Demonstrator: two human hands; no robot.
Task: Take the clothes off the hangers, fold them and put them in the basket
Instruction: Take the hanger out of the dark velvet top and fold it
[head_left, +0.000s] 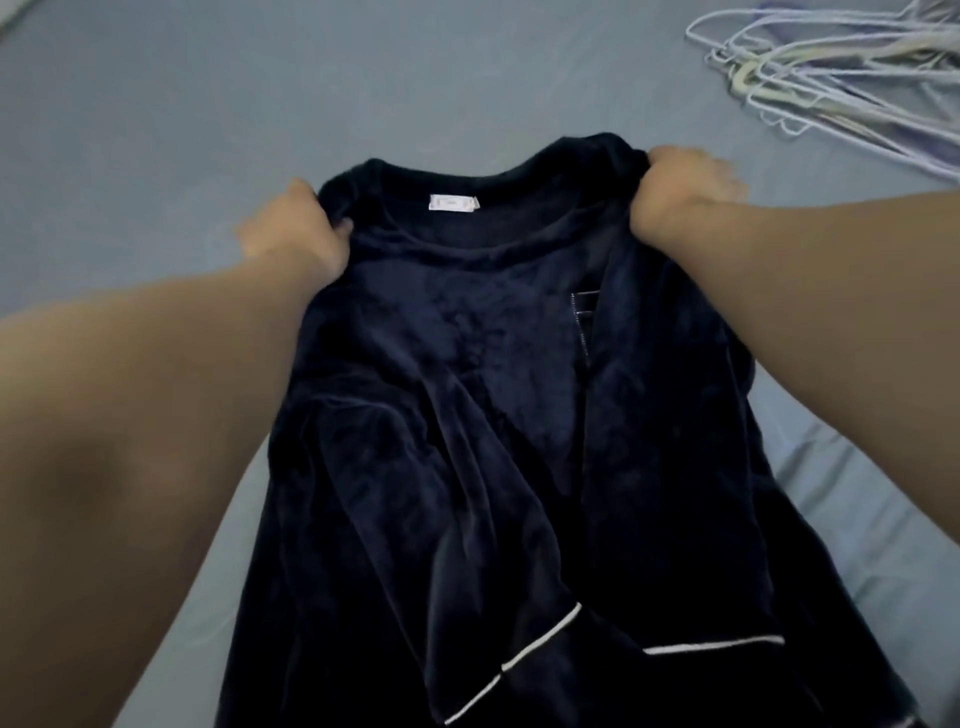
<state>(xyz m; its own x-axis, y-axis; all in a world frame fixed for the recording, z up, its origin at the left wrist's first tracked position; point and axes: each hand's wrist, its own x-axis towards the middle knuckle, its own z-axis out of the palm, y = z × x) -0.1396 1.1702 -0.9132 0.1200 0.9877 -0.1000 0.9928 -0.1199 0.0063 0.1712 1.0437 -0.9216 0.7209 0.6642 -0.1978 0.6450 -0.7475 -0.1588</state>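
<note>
Head view: the grey-blue bed (130, 104) fills the frame and lies under and beyond both hands. Over it hangs the navy top (493, 389), a soft plush garment already off its hanger. It is held up by the shoulders, its body drapes back from the fingers toward the person, and its front appears to open along a placket below the right hand.

The left hand (291, 228) grips the left shoulder seam with the thumb curled into the cloth. The right hand (680, 189) bunches the other shoulder, its fingers (719, 171) closed over the fabric and blurred.

The step in hand looks like laying the top out flat before folding. To do it well:
- Keep both shoulders level and taut.
- Lower the hem first so the body spreads without creases.
- Smooth the sleeves outward before letting go.

The sleeves, edged with white piping (540, 644), lie crossed over the body below the hands and will need untangling. Plush cloth this thick tends to slide and bulk up in a fold.

Beyond the right fingers, well apart, lies a loose heap of pale hangers (831, 78), clear of the laying space unless the top drifts that way. Between the two hands a small white label (453, 203) shows inside the collar. No basket is in view.
</note>
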